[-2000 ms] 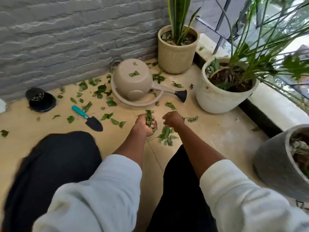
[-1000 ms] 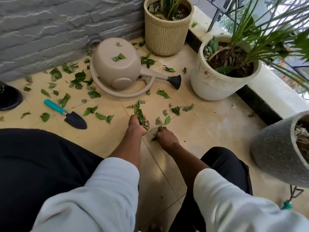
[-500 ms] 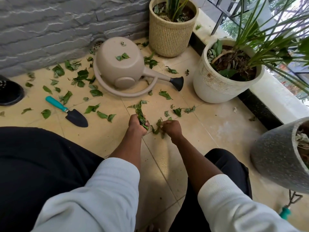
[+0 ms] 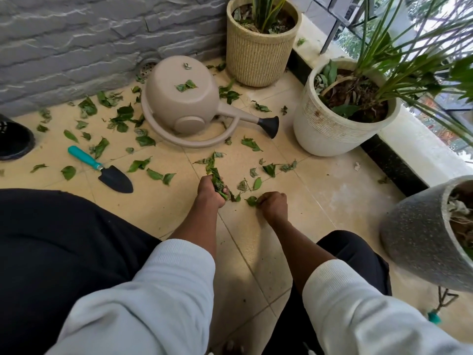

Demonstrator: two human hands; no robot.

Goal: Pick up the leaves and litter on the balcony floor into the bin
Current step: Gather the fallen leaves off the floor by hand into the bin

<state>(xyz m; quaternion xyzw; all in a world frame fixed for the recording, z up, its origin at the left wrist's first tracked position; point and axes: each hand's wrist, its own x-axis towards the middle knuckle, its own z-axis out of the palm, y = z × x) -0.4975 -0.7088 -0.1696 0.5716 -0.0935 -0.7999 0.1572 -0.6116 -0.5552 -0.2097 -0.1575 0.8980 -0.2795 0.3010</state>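
- The left hand (image 4: 208, 192) grips a bunch of leaves (image 4: 216, 176), fingers curled round it; the bunch sticks up out of the fist, pointing toward the watering can (image 4: 184, 103).
- The right hand (image 4: 272, 204) is low over the floor (image 4: 332, 198), nearer than the can, fingers curled and pinching a leaf (image 4: 251, 200) at its left side.
- The two hands are near each other but apart, with a few loose leaves on the tile between and just beyond them.
- More leaves lie scattered on the floor around the can: many to its left along the wall (image 4: 76, 42), some in front of it, two small ones on top of its body.
- The can lies on its side, spout to the right, toward the white pot (image 4: 330, 129).
- A trowel (image 4: 102, 170) with a teal handle lies on the floor left of the can and nearer the person.
- A black container (image 4: 14, 142) sits at the far left, cut by the frame edge; I cannot tell whether it is the bin.
- A woven pot (image 4: 256, 55) stands behind the can to its right, against the wall.
- A grey pot (image 4: 422, 239) stands right of the can, much nearer the person.
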